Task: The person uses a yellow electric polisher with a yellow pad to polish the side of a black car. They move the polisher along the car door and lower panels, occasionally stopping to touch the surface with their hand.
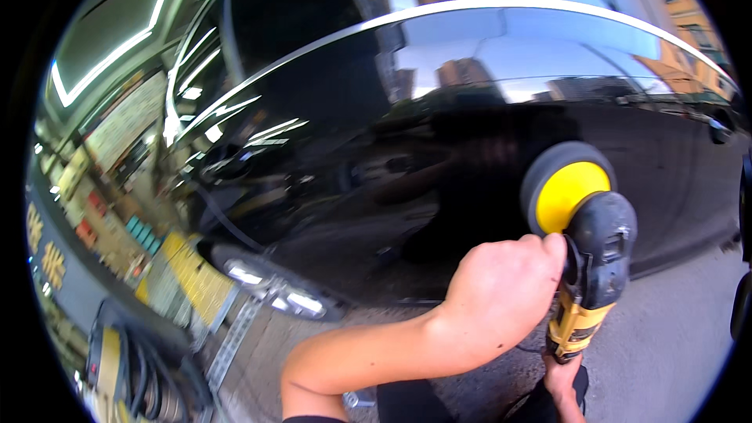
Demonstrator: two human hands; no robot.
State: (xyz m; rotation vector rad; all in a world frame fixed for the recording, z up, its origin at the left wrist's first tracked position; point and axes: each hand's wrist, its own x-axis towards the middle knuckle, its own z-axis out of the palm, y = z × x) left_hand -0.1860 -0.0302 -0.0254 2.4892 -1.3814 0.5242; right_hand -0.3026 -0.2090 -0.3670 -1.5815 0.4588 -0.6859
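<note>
A yellow and black car polisher (583,317) is held up against the glossy black car door (454,188). Its round pad (540,164), dark with a yellow backing, faces the panel and appears to touch it. My left hand (509,282) is closed around the polisher's side grip beside its black head; the fingertips are turned away from view. Lower down, my right hand (562,380) wraps the rear end of the body, partly hidden by the tool.
A bright trim strip (470,4) runs below the car windows. At right is a door handle or mirror-like dark part (721,129). Grey ground (674,305) lies under the car. A machine with coiled hoses (149,376) stands at lower left, near a yellow grated panel (192,278).
</note>
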